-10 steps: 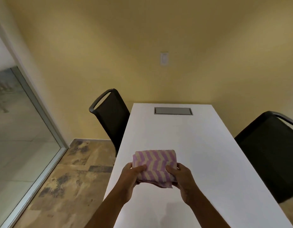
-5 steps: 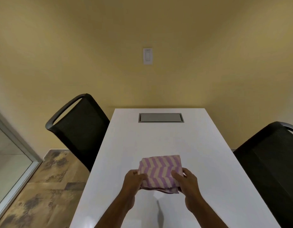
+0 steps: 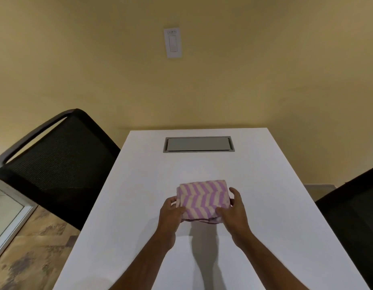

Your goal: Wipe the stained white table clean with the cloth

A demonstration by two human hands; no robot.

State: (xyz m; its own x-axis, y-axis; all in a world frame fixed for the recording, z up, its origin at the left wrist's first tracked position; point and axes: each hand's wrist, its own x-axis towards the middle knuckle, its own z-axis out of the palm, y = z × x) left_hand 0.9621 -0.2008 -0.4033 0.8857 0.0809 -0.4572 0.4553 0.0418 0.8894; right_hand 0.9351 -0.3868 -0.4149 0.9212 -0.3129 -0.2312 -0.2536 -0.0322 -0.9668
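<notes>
A folded cloth [image 3: 203, 197] with purple and cream zigzag stripes is held just above the white table [image 3: 265, 206], near its middle. My left hand [image 3: 171, 212] grips the cloth's near left corner, thumb on top. My right hand [image 3: 233, 210] grips the near right corner, its thumb on top and fingers curled along the right side. The cloth casts a shadow on the table in front of me. I see no clear stain on the visible table surface.
A grey cable hatch [image 3: 199, 144] is set into the table's far end. A black mesh chair [image 3: 55, 164] stands at the left side, another black chair [image 3: 353, 216] at the right. The yellow wall carries a white switch [image 3: 173, 42]. Glass panel at lower left.
The view has swung to the right and centred on the table. Both hands keep hold of the cloth and have carried it slightly farther over the table.
</notes>
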